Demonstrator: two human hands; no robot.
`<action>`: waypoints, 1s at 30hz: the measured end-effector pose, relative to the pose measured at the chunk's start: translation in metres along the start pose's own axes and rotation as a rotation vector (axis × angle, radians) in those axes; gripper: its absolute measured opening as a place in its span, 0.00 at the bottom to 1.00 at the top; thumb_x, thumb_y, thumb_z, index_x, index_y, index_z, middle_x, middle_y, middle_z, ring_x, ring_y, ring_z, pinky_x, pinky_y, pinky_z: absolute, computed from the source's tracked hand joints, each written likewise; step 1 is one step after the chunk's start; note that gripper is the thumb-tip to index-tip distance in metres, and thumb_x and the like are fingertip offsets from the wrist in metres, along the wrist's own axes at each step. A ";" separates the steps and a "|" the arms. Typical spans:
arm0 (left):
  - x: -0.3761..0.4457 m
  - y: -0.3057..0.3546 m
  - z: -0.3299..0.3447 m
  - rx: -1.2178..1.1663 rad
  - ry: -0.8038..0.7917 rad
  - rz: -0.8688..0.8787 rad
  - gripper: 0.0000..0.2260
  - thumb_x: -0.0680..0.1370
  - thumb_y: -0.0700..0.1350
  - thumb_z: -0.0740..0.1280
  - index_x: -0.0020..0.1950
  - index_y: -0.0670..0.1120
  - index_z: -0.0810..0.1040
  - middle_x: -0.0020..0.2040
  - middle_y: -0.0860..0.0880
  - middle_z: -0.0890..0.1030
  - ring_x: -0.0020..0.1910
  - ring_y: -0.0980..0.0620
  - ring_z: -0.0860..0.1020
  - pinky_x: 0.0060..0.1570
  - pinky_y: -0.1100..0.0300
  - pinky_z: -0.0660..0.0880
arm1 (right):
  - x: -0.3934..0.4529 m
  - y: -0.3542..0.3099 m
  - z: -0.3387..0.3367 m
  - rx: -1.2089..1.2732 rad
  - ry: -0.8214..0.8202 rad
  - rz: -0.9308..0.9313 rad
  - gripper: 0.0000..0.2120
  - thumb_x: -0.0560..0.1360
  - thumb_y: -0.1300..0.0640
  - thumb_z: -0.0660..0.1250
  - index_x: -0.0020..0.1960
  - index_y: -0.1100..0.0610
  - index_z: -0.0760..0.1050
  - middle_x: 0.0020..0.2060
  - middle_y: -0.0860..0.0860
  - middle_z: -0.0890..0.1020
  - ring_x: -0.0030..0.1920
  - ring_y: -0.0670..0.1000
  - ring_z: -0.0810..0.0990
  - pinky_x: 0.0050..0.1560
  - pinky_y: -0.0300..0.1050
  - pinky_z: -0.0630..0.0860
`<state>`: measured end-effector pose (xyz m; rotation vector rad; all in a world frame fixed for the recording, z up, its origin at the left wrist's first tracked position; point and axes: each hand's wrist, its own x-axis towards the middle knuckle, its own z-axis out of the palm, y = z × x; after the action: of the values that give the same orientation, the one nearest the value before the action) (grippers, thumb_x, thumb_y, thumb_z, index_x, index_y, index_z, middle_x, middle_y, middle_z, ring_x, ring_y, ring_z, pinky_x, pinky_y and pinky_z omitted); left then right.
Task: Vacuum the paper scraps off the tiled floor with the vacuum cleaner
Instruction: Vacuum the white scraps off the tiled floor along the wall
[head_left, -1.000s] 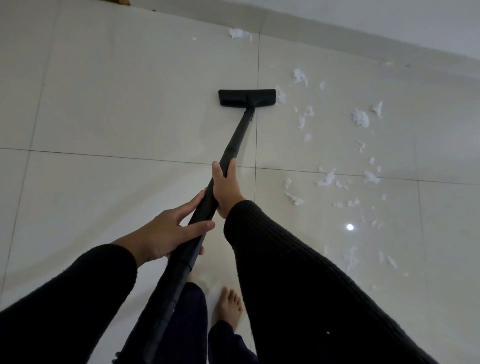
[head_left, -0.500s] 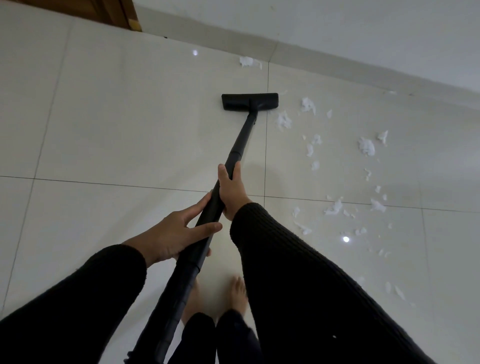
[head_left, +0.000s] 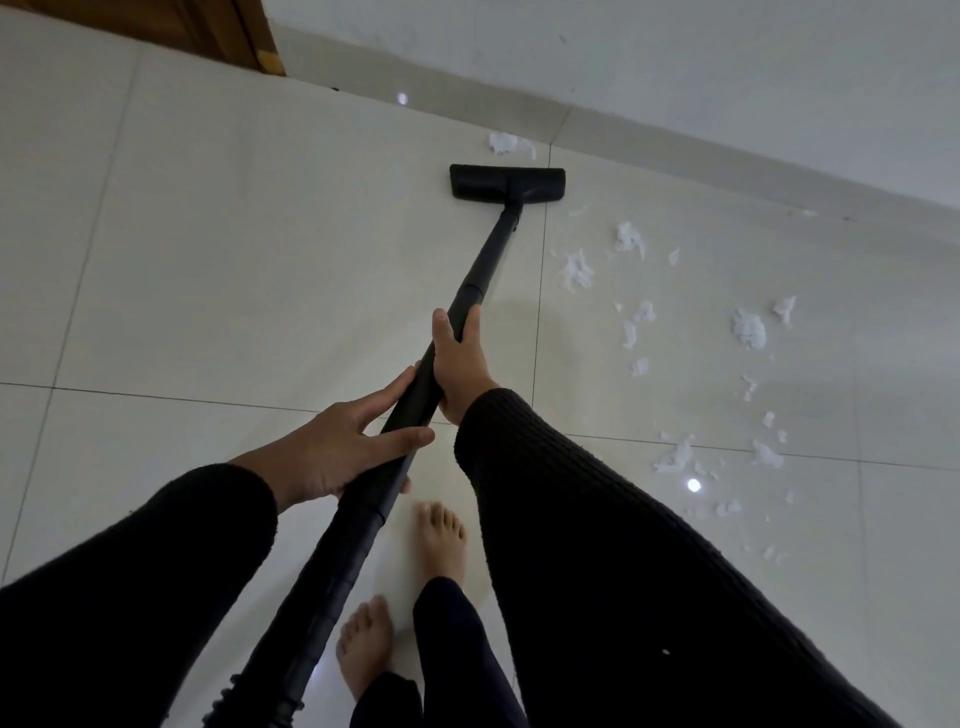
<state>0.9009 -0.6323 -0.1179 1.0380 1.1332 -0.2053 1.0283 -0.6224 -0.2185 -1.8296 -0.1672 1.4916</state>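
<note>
A black vacuum wand (head_left: 483, 270) runs from my hands out to its flat floor head (head_left: 507, 182), which rests on the pale tiled floor (head_left: 234, 249). My right hand (head_left: 460, 364) grips the wand higher up. My left hand (head_left: 343, 447) holds it lower, fingers wrapped over the tube. One white paper scrap (head_left: 510, 143) lies just beyond the head near the wall. Several more paper scraps (head_left: 576, 270) are scattered to the right of the wand, reaching down to a cluster (head_left: 675, 457) at the right.
A white wall with a skirting strip (head_left: 675, 150) runs diagonally just past the head. A brown wooden door frame (head_left: 228, 31) stands at the top left. My bare feet (head_left: 441, 540) are on the tiles under the wand.
The floor head has slid forward, past the scraps it was beside, toward the scrap by the wall. My feet have stepped forward and the view has tilted to show more wall.
</note>
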 end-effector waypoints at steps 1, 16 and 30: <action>0.004 0.006 -0.002 -0.003 0.006 0.002 0.31 0.76 0.50 0.67 0.74 0.65 0.56 0.28 0.52 0.83 0.25 0.57 0.81 0.23 0.65 0.75 | 0.005 -0.004 0.001 -0.005 0.000 -0.001 0.37 0.75 0.38 0.60 0.78 0.37 0.43 0.73 0.53 0.67 0.61 0.57 0.73 0.68 0.63 0.72; 0.027 0.051 -0.018 -0.007 0.020 -0.023 0.30 0.76 0.50 0.67 0.74 0.65 0.58 0.29 0.54 0.83 0.24 0.57 0.81 0.25 0.63 0.77 | 0.039 -0.049 -0.007 0.002 -0.004 0.013 0.34 0.81 0.43 0.58 0.79 0.40 0.41 0.75 0.51 0.63 0.70 0.57 0.69 0.71 0.60 0.69; 0.028 0.062 0.015 -0.028 -0.059 0.002 0.30 0.76 0.50 0.67 0.74 0.63 0.59 0.28 0.52 0.83 0.24 0.56 0.80 0.24 0.65 0.75 | 0.024 -0.049 -0.055 -0.016 0.104 0.042 0.33 0.81 0.42 0.57 0.79 0.38 0.41 0.76 0.52 0.63 0.70 0.58 0.69 0.71 0.61 0.69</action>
<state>0.9617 -0.6002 -0.1045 1.0021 1.0787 -0.2172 1.1013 -0.6008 -0.2051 -1.9295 -0.0911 1.4240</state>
